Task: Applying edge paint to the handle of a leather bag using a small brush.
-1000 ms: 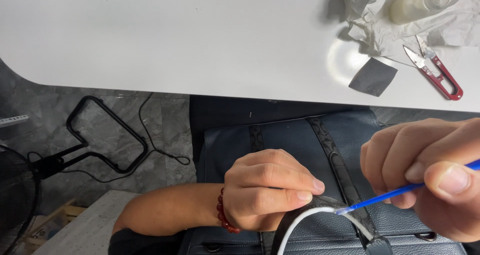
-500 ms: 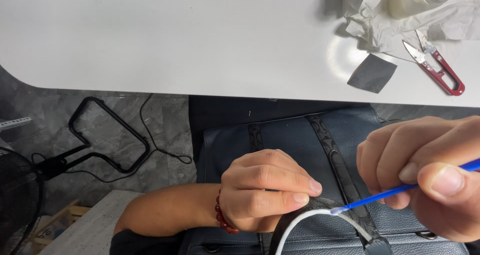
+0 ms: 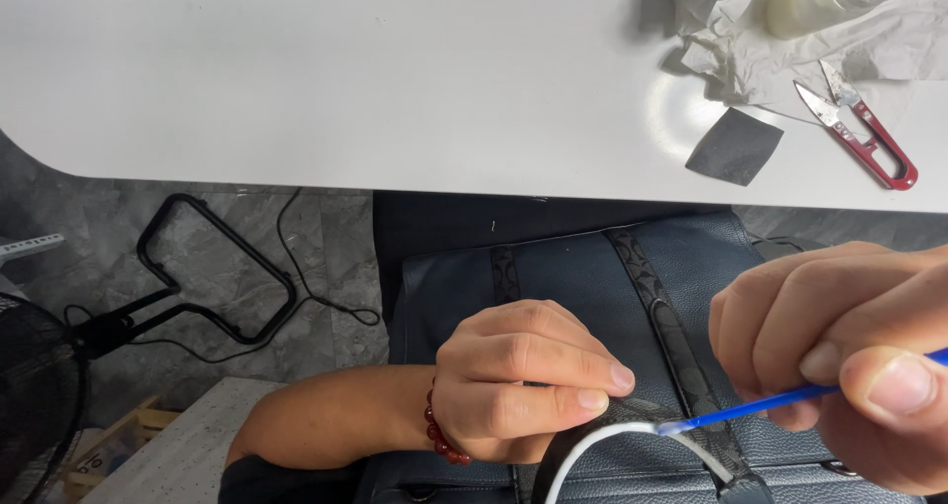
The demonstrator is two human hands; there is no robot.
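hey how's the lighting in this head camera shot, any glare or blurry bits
Head view: even light, with a bright glare spot on the white table beside the grey patch; crumpled paper casts soft shadows; the right hand, closest to the lens, looks slightly soft; the left hand is sharp.

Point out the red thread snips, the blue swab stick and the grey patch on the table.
red thread snips [image 3: 869, 139], head view, on the red handle.
blue swab stick [image 3: 755, 407], head view, mid-shaft.
grey patch [image 3: 735, 146], head view, its middle.
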